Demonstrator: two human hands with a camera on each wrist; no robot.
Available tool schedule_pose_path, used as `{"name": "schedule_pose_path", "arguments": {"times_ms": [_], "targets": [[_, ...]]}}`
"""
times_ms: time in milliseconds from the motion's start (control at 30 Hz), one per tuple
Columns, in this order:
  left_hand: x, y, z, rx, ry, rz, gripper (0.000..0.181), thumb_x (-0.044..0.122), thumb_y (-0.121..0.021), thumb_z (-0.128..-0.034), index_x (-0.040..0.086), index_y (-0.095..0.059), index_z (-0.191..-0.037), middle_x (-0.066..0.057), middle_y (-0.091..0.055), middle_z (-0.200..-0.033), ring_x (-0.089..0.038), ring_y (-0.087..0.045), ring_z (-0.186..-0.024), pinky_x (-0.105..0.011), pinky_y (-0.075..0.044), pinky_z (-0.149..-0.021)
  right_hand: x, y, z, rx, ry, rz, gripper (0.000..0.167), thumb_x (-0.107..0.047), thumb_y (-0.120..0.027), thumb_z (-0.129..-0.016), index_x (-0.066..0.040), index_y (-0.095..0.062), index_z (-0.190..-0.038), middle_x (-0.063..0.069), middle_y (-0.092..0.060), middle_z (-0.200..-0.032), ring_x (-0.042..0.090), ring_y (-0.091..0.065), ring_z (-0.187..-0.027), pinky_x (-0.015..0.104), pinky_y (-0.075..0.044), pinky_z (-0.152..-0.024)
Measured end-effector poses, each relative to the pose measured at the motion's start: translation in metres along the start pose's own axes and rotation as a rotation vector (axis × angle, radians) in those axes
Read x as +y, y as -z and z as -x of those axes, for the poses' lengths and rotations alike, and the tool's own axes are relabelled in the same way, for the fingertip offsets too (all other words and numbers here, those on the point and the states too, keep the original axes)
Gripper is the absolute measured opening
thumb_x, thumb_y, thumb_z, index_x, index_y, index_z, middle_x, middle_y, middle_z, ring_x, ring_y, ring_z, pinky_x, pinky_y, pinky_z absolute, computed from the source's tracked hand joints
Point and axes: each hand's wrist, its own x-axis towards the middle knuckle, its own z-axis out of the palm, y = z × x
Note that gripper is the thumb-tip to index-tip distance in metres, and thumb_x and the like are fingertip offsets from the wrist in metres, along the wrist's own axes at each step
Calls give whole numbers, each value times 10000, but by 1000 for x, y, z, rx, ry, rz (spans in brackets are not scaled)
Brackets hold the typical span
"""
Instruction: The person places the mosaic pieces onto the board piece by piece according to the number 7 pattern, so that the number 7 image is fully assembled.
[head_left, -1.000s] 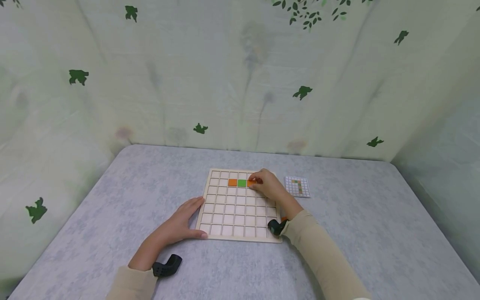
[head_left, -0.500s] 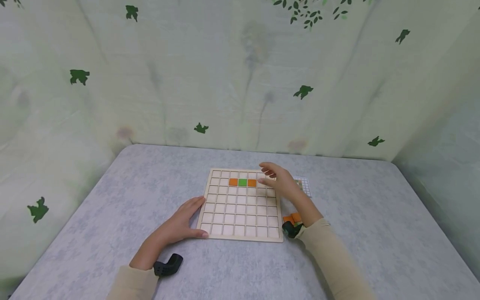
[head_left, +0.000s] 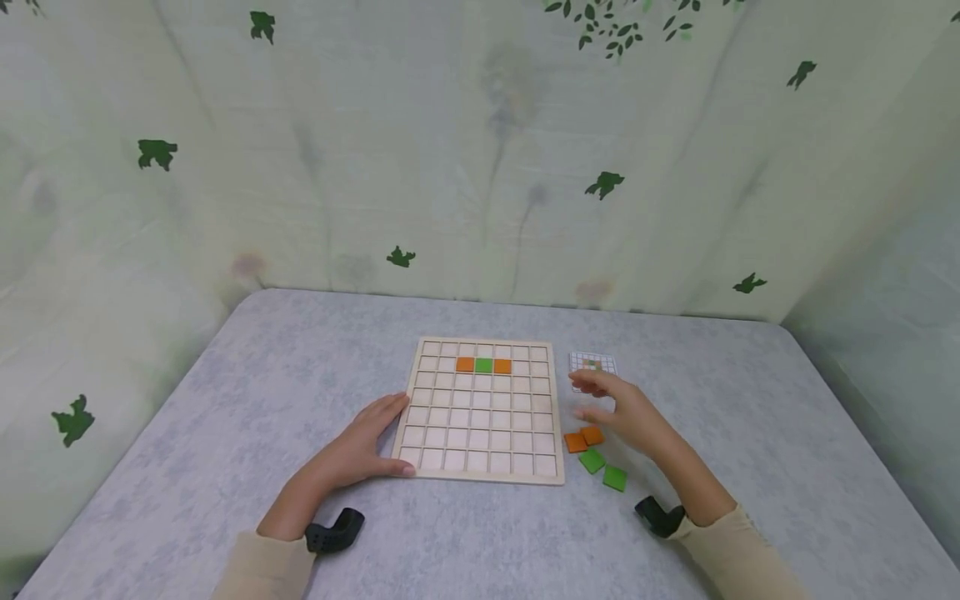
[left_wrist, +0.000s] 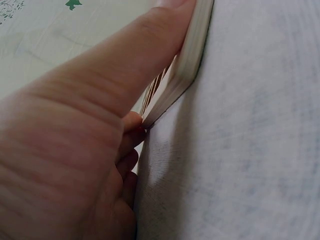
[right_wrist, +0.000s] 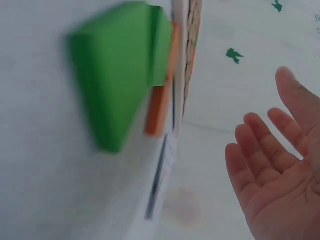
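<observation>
A wooden grid board (head_left: 480, 419) lies on the table, with an orange tile (head_left: 465, 364), a green tile (head_left: 483, 365) and another orange tile (head_left: 502, 366) side by side in its second row from the back. The left hand (head_left: 352, 446) rests at the board's left edge, thumb on the near corner; in the left wrist view its thumb (left_wrist: 125, 60) lies along the board's edge (left_wrist: 187, 60). Right of the board, the right hand (head_left: 630, 412) is held above the table with nothing in its fingers, beside two loose orange tiles (head_left: 592, 435) and two green tiles (head_left: 615, 477).
A small patterned card (head_left: 592, 360) lies behind the right hand, which partly covers it. Each wrist carries a black device (head_left: 335, 532). A pale curtain with green leaf shapes (head_left: 480, 150) hangs behind the table (head_left: 337, 333).
The right hand has let go of the third tile in the row and moved right and nearer, off the board. The loose tiles have come into view. The left hand has stayed in place.
</observation>
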Motion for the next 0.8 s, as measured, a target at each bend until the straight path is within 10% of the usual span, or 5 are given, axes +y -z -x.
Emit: {"name": "schedule_pose_path", "arguments": {"times_ms": [400, 800], "targets": [[-3, -2, -1, 6, -15, 0, 1077, 574, -719, -625, 13, -243, -1412, -170, -230, -1441, -360, -143, -1315, -540, -175, -1011, 20, -6, 49, -200, -53, 9, 404, -241, -716, -759, -100, -601, -1120, -12, -585, -1089, 179, -527, -1005, 350, -431, -860], [-3, -2, -1, 3, -5, -7, 1087, 567, -726, -617, -4, -244, -1407, -183, -235, -1435, -368, -152, -1309, -540, -185, -1008, 15, -17, 53, -206, -27, 121, 260, -217, -713, -769, -154, -622, -1003, -93, -527, -967, 98, -490, -890, 286, -444, -788]]}}
